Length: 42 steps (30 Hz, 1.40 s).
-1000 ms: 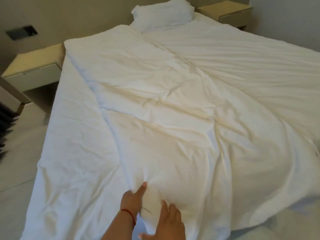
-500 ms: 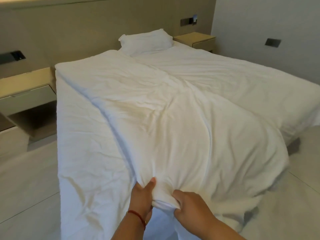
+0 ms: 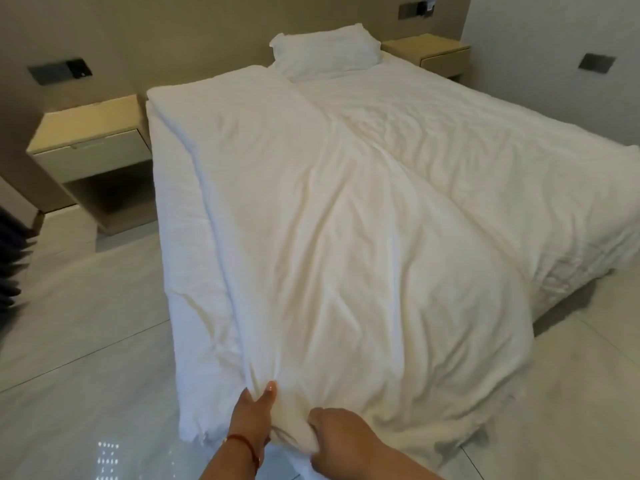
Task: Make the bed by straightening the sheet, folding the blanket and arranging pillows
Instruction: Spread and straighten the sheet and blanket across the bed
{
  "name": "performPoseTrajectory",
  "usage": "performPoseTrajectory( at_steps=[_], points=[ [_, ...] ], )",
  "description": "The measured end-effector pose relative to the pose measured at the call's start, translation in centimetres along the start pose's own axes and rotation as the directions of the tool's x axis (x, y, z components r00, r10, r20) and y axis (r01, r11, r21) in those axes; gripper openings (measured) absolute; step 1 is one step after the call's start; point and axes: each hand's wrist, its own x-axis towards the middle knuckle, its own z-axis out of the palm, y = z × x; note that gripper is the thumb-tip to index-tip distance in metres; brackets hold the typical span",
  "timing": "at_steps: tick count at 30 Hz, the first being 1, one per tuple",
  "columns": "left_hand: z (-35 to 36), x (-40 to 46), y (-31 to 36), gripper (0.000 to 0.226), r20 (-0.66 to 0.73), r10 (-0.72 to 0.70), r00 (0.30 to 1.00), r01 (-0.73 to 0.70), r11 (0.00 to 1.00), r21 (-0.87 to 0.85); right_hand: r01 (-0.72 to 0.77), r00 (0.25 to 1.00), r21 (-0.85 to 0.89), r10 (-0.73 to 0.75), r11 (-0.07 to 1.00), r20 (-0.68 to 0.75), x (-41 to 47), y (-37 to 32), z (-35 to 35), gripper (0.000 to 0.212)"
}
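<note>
Nearest the camera, the left hand (image 3: pixel 254 415) was pinched shut on a bunch of the blanket (image 3: pixel 329 237) at its near corner, thumb pressed up into the cloth, a red string around the wrist. Just beside it the right hand (image 3: pixel 341 436) was curled tight on the same corner, fingers buried in the fabric. The white blanket ran away from both hands in a long creased band along the left half of the bed — its right part draped over the foot. The sheet (image 3: pixel 485 140) lay wrinkled on the right half. One pillow (image 3: pixel 323 51) sat at the headboard — between two nightstands (image 3: pixel 90 140).
</note>
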Motion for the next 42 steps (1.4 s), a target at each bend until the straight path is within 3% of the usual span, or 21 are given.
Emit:
performPoseTrajectory(
  at_steps=[3,5,8,14,19,27,32,33,36,38,42],
  points=[
    [0.1,0.8,-1.5,0.035,-0.092,-0.056,0.994,0.076,0.971,0.228,-0.044,0.997,0.021,0.043,0.999,0.069,0.6,2.4,0.5,0.047],
    [0.0,0.5,-0.9,0.025,-0.188,0.006,0.982,0.065,0.926,0.372,-0.11,0.994,0.069,0.108,0.992,0.029,0.5,3.8,-0.4,0.047],
    [0.8,0.0,0.6,0.028,-0.262,0.113,0.958,0.01,0.904,0.428,-0.179,0.981,0.096,0.185,0.979,-0.054,0.3,6.1,-3.1,0.04],
    [5.4,-0.5,6.2,0.025,-0.053,0.351,0.935,-0.282,0.825,0.489,-0.315,0.901,0.23,0.367,0.921,-0.233,0.2,10.9,-10.2,0.031],
    [10.9,-0.4,10.9,0.037,0.184,0.379,0.907,-0.419,0.761,0.496,-0.366,0.78,0.389,0.506,0.845,-0.367,-0.6,16.2,-16.4,0.028],
    [25.5,0.9,16.2,0.058,0.459,0.414,0.786,-0.617,0.565,0.548,-0.45,0.617,0.527,0.678,0.721,-0.4,0.0,29.4,-27.0,0.044],
    [35.4,2.9,17.5,0.063,0.45,0.345,0.824,-0.558,0.358,0.749,-0.434,0.64,0.564,0.681,0.703,-0.356,4.3,36.9,-34.0,0.07],
    [37.1,3.3,17.4,0.064,0.43,0.296,0.853,-0.517,0.366,0.774,-0.438,0.652,0.572,0.683,0.693,-0.329,5.2,37.8,-34.8,0.076],
    [40.8,4.4,16.1,0.069,0.325,0.134,0.936,-0.346,0.514,0.785,-0.437,0.703,0.625,0.679,0.647,-0.211,7.7,39.2,-35.3,0.089],
    [42.3,5.0,15.4,0.072,0.261,0.095,0.961,-0.27,0.534,0.801,-0.437,0.733,0.627,0.659,0.644,-0.166,8.9,39.5,-34.8,0.093],
    [43.0,5.2,15.6,0.065,0.135,0.105,0.985,-0.17,0.537,0.826,-0.398,0.783,0.57,0.59,0.718,-0.196,9.9,39.7,-33.5,0.067]
  ],
)
